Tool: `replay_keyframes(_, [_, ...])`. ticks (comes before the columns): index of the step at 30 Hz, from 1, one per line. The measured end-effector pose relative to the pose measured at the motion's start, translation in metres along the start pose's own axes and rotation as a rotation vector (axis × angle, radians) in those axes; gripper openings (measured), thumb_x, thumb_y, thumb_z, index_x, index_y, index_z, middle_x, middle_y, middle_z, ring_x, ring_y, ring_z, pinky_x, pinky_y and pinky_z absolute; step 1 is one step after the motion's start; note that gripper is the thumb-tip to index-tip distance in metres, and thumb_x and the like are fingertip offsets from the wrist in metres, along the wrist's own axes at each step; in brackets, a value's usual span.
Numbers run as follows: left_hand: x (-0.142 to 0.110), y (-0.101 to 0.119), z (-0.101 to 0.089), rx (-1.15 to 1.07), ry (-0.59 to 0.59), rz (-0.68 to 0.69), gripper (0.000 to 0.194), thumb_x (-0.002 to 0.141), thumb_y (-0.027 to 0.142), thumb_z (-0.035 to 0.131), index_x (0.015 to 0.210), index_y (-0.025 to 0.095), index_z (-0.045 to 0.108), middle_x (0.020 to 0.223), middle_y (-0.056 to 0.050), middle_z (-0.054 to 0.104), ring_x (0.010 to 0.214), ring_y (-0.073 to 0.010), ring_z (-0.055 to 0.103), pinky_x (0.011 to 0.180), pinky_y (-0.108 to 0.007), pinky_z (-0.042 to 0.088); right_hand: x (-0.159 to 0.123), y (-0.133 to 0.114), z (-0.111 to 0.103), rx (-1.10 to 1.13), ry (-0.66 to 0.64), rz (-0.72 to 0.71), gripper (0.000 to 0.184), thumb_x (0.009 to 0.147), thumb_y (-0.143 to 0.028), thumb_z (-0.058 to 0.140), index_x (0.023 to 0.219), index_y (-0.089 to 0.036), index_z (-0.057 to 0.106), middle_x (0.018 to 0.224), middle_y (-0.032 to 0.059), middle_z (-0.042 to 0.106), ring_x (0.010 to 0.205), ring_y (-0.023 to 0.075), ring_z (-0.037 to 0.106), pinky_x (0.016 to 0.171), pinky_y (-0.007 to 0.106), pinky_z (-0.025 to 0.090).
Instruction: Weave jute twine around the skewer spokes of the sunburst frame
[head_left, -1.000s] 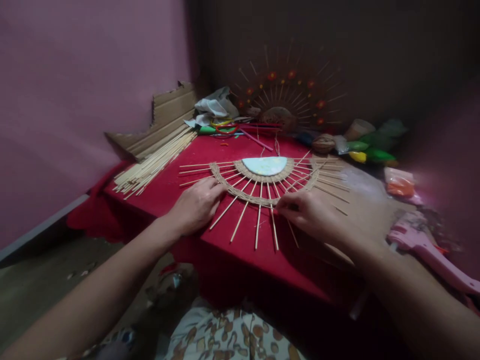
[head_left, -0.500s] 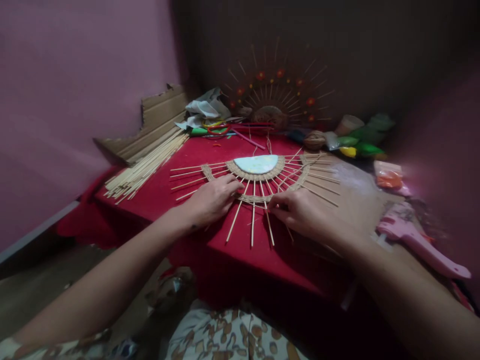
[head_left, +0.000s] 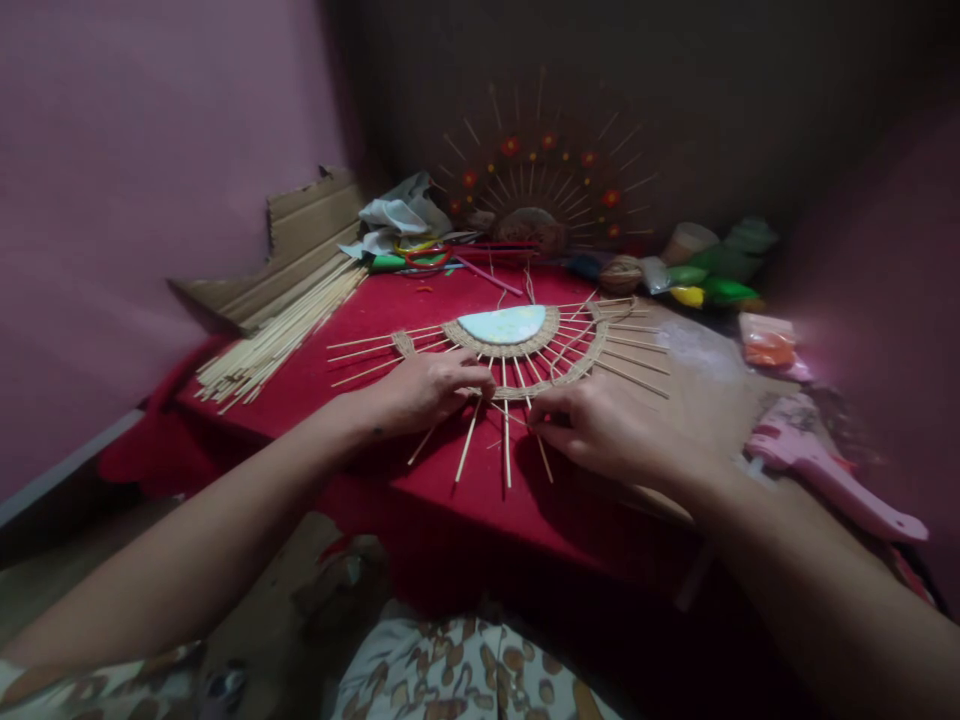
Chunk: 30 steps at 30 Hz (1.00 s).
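Observation:
A half-round weaving of thin wooden sticks and brown twine lies on a red-covered table, its sticks fanning toward me. At its centre sits a pale blue half-disc, edged by a tight twine weave. An outer twine band runs partway across the sticks. My left hand is closed, thumb and fingers pinching the weaving at the near part of this band. My right hand is closed in a pinch on a thin twine strand that stretches between both hands; its fingertips are partly hidden.
Loose sticks lie at left beside torn cardboard. Scissors are at the back. A finished flowered piece leans behind. At right are a twine ball, coloured packets and a pink glue gun.
My left hand has shifted slightly right along the band, uncovering another stick end. My right hand keeps its pinch near the same stick. The whole view has moved a little.

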<state>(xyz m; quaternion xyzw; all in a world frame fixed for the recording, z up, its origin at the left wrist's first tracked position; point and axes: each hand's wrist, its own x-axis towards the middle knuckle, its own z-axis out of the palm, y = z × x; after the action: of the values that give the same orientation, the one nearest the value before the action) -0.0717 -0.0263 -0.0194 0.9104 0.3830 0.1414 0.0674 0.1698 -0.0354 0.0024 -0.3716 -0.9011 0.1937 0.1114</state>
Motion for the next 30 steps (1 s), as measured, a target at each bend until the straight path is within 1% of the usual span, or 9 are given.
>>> replay_keyframes(3, [0.000, -0.002, 0.001, 0.020, 0.035, 0.023, 0.024, 0.086, 0.011, 0.048, 0.088, 0.020, 0.070, 0.086, -0.004, 0.060, 0.074, -0.0128, 0.056, 0.065, -0.024, 0.041, -0.001, -0.001, -0.003, 0.037, -0.006, 0.013, 0.017, 0.078, -0.011, 0.055, 0.078, -0.018, 0.070, 0.063, -0.0003, 0.063, 0.055, 0.0083, 0.047, 0.055, 0.023, 0.032])
replay_keyframes(7, [0.001, -0.002, 0.002, 0.036, 0.046, 0.016, 0.023, 0.088, 0.015, 0.049, 0.086, 0.020, 0.071, 0.085, -0.005, 0.060, 0.071, -0.0125, 0.055, 0.059, -0.023, 0.038, -0.003, -0.009, -0.012, 0.066, -0.027, 0.016, 0.020, 0.077, -0.008, 0.055, 0.077, -0.018, 0.072, 0.058, -0.0026, 0.061, 0.051, 0.0068, 0.044, 0.054, 0.023, 0.031])
replay_keyframes(12, [0.002, -0.002, -0.001, 0.075, 0.070, -0.007, 0.023, 0.088, 0.015, 0.050, 0.090, 0.021, 0.072, 0.088, -0.005, 0.060, 0.075, -0.0128, 0.056, 0.061, -0.023, 0.039, -0.010, -0.018, -0.018, 0.152, -0.133, -0.106, 0.020, 0.078, -0.008, 0.055, 0.080, -0.018, 0.072, 0.065, -0.0019, 0.065, 0.056, 0.0069, 0.049, 0.056, 0.021, 0.033])
replay_keyframes(15, [0.004, -0.002, -0.002, 0.065, 0.082, -0.004, 0.021, 0.086, 0.014, 0.052, 0.090, 0.020, 0.072, 0.089, -0.006, 0.060, 0.077, -0.0132, 0.057, 0.062, -0.023, 0.041, -0.015, -0.026, -0.016, 0.161, -0.144, -0.138, 0.017, 0.081, -0.011, 0.055, 0.081, -0.018, 0.071, 0.068, -0.0008, 0.066, 0.057, 0.0075, 0.051, 0.055, 0.021, 0.034])
replay_keyframes(18, [0.005, -0.003, -0.001, 0.060, 0.085, 0.003, 0.021, 0.086, 0.014, 0.052, 0.089, 0.020, 0.072, 0.090, -0.006, 0.060, 0.077, -0.0134, 0.057, 0.062, -0.024, 0.042, -0.019, -0.036, -0.013, 0.103, -0.145, -0.142, 0.014, 0.082, -0.011, 0.056, 0.079, -0.017, 0.069, 0.069, 0.0003, 0.066, 0.059, 0.0082, 0.051, 0.056, 0.021, 0.034])
replay_keyframes(21, [0.006, -0.001, -0.001, 0.062, 0.083, 0.010, 0.022, 0.088, 0.015, 0.050, 0.090, 0.020, 0.072, 0.091, -0.007, 0.060, 0.077, -0.0135, 0.058, 0.063, -0.024, 0.042, -0.021, -0.041, -0.011, 0.007, -0.177, -0.168, 0.015, 0.083, -0.013, 0.056, 0.072, -0.016, 0.064, 0.068, 0.0007, 0.063, 0.059, 0.0083, 0.051, 0.057, 0.022, 0.034])
replay_keyframes(23, [0.006, 0.001, -0.002, 0.078, 0.073, 0.009, 0.022, 0.088, 0.016, 0.051, 0.091, 0.020, 0.072, 0.090, -0.007, 0.060, 0.077, -0.0137, 0.058, 0.062, -0.024, 0.042, -0.022, -0.042, -0.009, -0.052, -0.202, -0.210, 0.019, 0.085, -0.013, 0.055, 0.068, -0.016, 0.062, 0.068, 0.0008, 0.062, 0.057, 0.0078, 0.049, 0.056, 0.022, 0.033])
replay_keyframes(26, [0.005, 0.005, -0.004, 0.138, 0.057, -0.017, 0.021, 0.087, 0.016, 0.052, 0.090, 0.021, 0.072, 0.089, -0.006, 0.061, 0.073, -0.0130, 0.056, 0.060, -0.024, 0.039, -0.024, -0.039, -0.005, -0.140, -0.225, -0.294, 0.022, 0.087, -0.015, 0.052, 0.068, -0.016, 0.062, 0.069, 0.0017, 0.062, 0.057, 0.0084, 0.048, 0.054, 0.023, 0.032])
replay_keyframes(30, [0.005, 0.009, -0.003, 0.153, 0.047, -0.028, 0.022, 0.086, 0.016, 0.052, 0.090, 0.022, 0.073, 0.088, -0.006, 0.062, 0.071, -0.0131, 0.055, 0.058, -0.024, 0.037, -0.026, -0.041, -0.001, -0.320, -0.270, -0.360, 0.022, 0.088, -0.015, 0.051, 0.071, -0.017, 0.064, 0.066, 0.0026, 0.062, 0.054, 0.0108, 0.047, 0.051, 0.028, 0.027])
